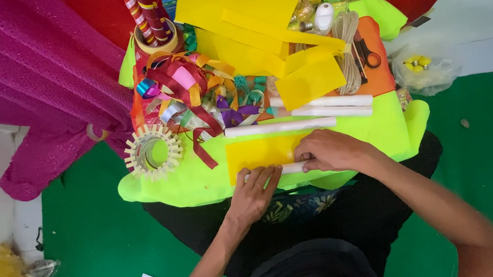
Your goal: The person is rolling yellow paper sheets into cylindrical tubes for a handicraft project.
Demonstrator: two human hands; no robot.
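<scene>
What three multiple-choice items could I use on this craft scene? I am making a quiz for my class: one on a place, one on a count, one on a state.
1. Where does the ring of pale paper loops lie?
A. at the left end of the lime-green cover
B. on the green floor
C. on the person's lap

2. How many white paper rolls lie free beyond the yellow sheet?
A. one
B. three
C. six

3. What are the hands doing?
A. hanging in the air
B. holding scissors
C. pressing on a white roll at the sheet's near edge

Answers:
1 A, it sits by the ribbon pile.
2 B, three lie side by side.
3 C, the left hand and right hand both rest on the roll.
</scene>
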